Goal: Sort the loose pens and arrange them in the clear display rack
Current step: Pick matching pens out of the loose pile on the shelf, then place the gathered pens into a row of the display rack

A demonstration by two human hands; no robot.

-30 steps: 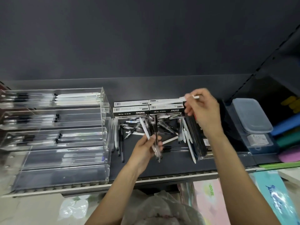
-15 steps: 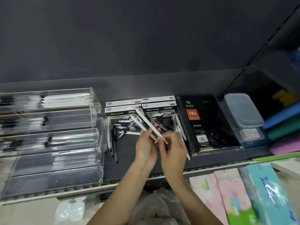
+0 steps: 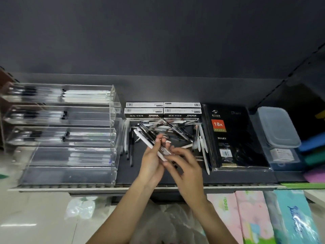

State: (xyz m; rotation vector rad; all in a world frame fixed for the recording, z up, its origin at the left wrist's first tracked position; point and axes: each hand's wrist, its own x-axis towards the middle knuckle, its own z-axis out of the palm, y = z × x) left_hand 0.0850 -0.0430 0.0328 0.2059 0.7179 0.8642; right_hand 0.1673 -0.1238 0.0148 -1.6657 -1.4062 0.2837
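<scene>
- The left hand (image 3: 152, 160) is in the middle of the frame. Its fingers curl around a small bunch of pens (image 3: 149, 138).
- The bunch has white pens and dark pens. It tilts up toward the upper left, out of the top of the hand.
- The right hand (image 3: 182, 164) is just beside the left hand, a bit lower and to the right. Its fingertips (image 3: 166, 162) touch the low end of the bunch. The fingers are bent, but I cannot tell if they pinch a pen or only touch it.
- Behind the hands, a pile of loose pens (image 3: 175, 128) lies on the dark shelf (image 3: 228, 176). The pens cross over each other in a heap.
- A few more pens (image 3: 129, 147) lie straight at the left side of the pile, near the rack.
- The clear display rack (image 3: 70, 134) fills the left side of the frame. It has steps like stairs. The upper steps hold rows of pens lying flat. The lowest step looks bare, but it is blurry.
- Four pen boxes (image 3: 163, 110) stand in a row at the back of the pile.
- A black diary (image 3: 233, 138) lies to the right of the pile, just beside it.
- A clear plastic box with a lid (image 3: 277, 127) sits at the right side of the frame.
- Tissue packs (image 3: 263, 217) in pink and blue show at the lower right, below the shelf.
</scene>
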